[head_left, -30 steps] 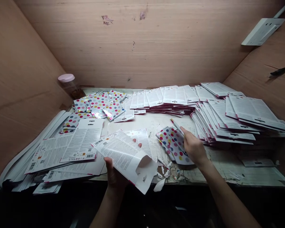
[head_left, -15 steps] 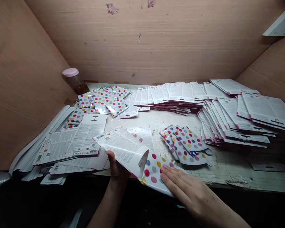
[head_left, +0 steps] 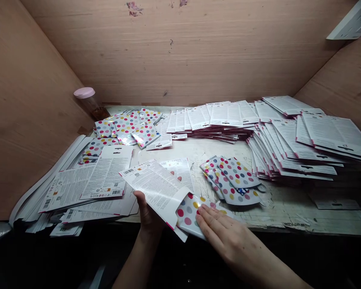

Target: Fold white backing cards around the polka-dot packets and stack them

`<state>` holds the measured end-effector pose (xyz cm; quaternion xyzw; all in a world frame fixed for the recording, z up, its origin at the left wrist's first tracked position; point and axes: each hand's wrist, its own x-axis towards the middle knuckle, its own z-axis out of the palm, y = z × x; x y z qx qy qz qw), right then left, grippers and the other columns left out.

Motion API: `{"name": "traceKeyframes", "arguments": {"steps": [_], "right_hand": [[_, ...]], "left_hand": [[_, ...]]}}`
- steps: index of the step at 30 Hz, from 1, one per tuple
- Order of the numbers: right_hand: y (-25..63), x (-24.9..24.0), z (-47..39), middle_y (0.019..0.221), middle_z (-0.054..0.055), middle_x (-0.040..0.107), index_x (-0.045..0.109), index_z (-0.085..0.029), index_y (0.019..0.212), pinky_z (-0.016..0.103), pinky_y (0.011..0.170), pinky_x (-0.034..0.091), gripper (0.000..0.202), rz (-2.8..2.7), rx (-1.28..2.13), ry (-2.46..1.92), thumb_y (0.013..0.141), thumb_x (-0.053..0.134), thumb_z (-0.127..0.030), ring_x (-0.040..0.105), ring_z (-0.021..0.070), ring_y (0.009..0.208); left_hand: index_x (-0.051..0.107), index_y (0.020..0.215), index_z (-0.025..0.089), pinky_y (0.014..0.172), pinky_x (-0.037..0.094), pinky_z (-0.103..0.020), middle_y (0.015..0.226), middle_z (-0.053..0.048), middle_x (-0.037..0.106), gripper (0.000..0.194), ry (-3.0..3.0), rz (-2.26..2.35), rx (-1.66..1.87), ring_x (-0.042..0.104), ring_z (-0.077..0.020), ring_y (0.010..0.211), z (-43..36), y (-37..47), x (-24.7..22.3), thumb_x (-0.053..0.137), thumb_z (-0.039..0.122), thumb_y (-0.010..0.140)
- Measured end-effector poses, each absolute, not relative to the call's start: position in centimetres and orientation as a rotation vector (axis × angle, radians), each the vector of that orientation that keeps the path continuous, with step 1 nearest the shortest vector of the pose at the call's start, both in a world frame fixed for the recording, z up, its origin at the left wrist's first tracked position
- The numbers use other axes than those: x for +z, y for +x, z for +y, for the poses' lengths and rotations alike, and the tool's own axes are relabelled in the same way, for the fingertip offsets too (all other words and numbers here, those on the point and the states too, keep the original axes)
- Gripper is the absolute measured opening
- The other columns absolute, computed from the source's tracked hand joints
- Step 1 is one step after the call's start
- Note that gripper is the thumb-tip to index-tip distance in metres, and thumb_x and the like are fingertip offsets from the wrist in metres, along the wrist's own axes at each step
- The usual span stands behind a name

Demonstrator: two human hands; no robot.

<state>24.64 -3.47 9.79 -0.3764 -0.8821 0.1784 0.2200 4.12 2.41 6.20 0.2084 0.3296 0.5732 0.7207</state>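
Nearest, at the near edge of the pale, worn worktable point(head_left: 204, 148), the left hand point(head_left: 149, 214) holds a flat white printed card sleeve point(head_left: 153, 186), with the thumb on its near left edge and two fingertips showing past its far edge. The sleeve slants down to the right, its mouth toward the right hand point(head_left: 225, 235). A shiny white packet with multicoloured dots point(head_left: 188, 214) lies partly inside that mouth, over a projecting flap. The right hand holds the packet's outer part, fingers straight and close together across its upper face; its thumb is hidden from the onlooker.

To the near left lies an overlapping stack of flat white printed cards point(head_left: 105, 176). Just beyond the right hand, a small fanned pile of dotted packets point(head_left: 234, 180) rests on the table. Farther right, thick leaning piles of white printed sleeves with magenta edges point(head_left: 307, 140) fill the corner.

At the far left is a loose heap of dotted, glossy packets point(head_left: 126, 124), and behind it a tilted clear jar with a pink lid point(head_left: 90, 104). A long overlapping row of white sleeves point(head_left: 225, 114) runs along the far side, before a light brown wooden panel point(head_left: 180, 68).
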Motion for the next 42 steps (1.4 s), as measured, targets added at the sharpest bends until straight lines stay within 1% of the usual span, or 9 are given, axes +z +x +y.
{"name": "traceKeyframes", "arguments": {"steps": [5, 9, 11, 18, 24, 27, 31, 36, 42], "right_hand": [[21.3, 8.6, -3.5, 0.126, 0.022, 0.061, 0.049, -0.010, 0.138, 0.050, 0.104, 0.045, 0.049, -2.280, 0.463, -1.043, 0.090, 0.044, -0.005, 0.054, 0.0349, 0.124], [20.6, 6.5, -3.4, 0.150, 0.013, 0.038, 0.025, -0.019, 0.151, 0.050, 0.114, 0.032, 0.068, -2.053, 0.650, -1.035, 0.087, 0.044, -0.004, 0.031, 0.0294, 0.141], [20.2, 5.3, -2.7, 0.154, 0.008, 0.033, 0.029, -0.024, 0.150, 0.049, 0.115, 0.029, 0.068, -2.004, 0.840, -1.055, 0.087, 0.044, -0.004, 0.027, 0.0276, 0.142], [20.1, 5.7, -2.8, 0.142, 0.011, 0.050, 0.048, -0.023, 0.139, 0.050, 0.113, 0.032, 0.057, -2.054, 1.115, -1.197, 0.084, 0.050, -0.008, 0.044, 0.0295, 0.132], [23.6, 4.5, -3.8, 0.107, 0.011, 0.064, 0.062, -0.019, 0.113, 0.035, 0.089, 0.053, 0.029, -2.052, 0.772, -1.289, 0.094, 0.041, -0.012, 0.061, 0.0214, 0.102], [23.3, 1.1, -1.6, 0.093, 0.009, 0.059, 0.064, -0.019, 0.103, 0.037, 0.080, 0.053, 0.021, -1.929, 0.607, -1.378, 0.093, 0.046, -0.013, 0.058, 0.0220, 0.091], [22.3, -1.5, -0.1, 0.085, 0.005, 0.054, 0.063, -0.020, 0.090, 0.034, 0.074, 0.051, 0.011, -1.846, 0.561, -1.385, 0.091, 0.053, -0.016, 0.056, 0.0205, 0.084], [21.8, -1.8, -0.2, 0.080, 0.003, 0.052, 0.063, -0.021, 0.084, 0.034, 0.072, 0.048, 0.011, -1.835, 0.562, -1.378, 0.090, 0.055, -0.016, 0.054, 0.0198, 0.081], [21.8, -2.0, -0.2, 0.081, 0.003, 0.052, 0.062, -0.020, 0.087, 0.032, 0.072, 0.047, 0.012, -1.836, 0.521, -1.385, 0.093, 0.052, -0.018, 0.053, 0.0184, 0.078]], "left_hand": [[0.049, 0.137, 0.017, 0.107, 0.033, -0.059, 0.129, -0.018, 0.059, 0.104, 0.400, 0.656, 1.146, 0.041, -0.0434, 0.131, 2.0, 5.5, 5.9, 0.044, 0.090, 0.062], [0.051, 0.135, 0.020, 0.107, 0.035, -0.058, 0.130, -0.016, 0.060, 0.102, 0.336, 0.672, 1.232, 0.041, -0.0422, 0.132, 1.9, 5.3, 5.9, 0.035, 0.092, 0.064], [0.051, 0.135, 0.020, 0.107, 0.035, -0.057, 0.131, -0.015, 0.060, 0.100, 0.340, 0.633, 1.196, 0.042, -0.0424, 0.131, 1.2, 5.7, 5.7, 0.043, 0.089, 0.063], [0.051, 0.130, 0.013, 0.105, 0.040, -0.053, 0.120, -0.018, 0.066, 0.066, 0.326, 0.871, 1.083, 0.057, -0.0371, 0.118, 1.7, 5.8, 3.9, 0.067, 0.044, 0.074], [0.029, 0.144, 0.019, 0.108, 0.034, -0.058, 0.143, -0.018, 0.043, 0.077, 1.312, 1.547, 1.223, 0.041, -0.0344, 0.133, 4.8, 3.8, 1.2, 0.068, 0.024, 0.078], [0.047, 0.134, 0.020, 0.108, 0.031, -0.060, 0.145, -0.016, 0.041, 0.055, 2.030, 1.750, 1.146, 0.033, -0.0354, 0.137, 3.5, 3.8, 0.5, 0.063, 0.015, 0.082], [0.065, 0.104, 0.020, 0.098, 0.047, -0.048, 0.113, -0.010, 0.066, 0.017, 2.435, 1.328, 0.813, 0.053, -0.0288, 0.119, 0.4, 2.0, -0.1, 0.060, 0.022, 0.088], [0.047, 0.135, 0.014, 0.100, 0.047, -0.053, 0.135, -0.020, 0.054, 0.063, 2.619, 1.143, 0.686, 0.047, -0.0352, 0.129, -1.5, 0.1, -1.2, 0.064, 0.046, 0.083], [0.049, 0.133, 0.016, 0.100, 0.049, -0.050, 0.130, -0.018, 0.059, 0.061, 2.672, 1.167, 0.755, 0.051, -0.0334, 0.126, -1.3, 0.3, -2.0, 0.063, 0.049, 0.084]]}}
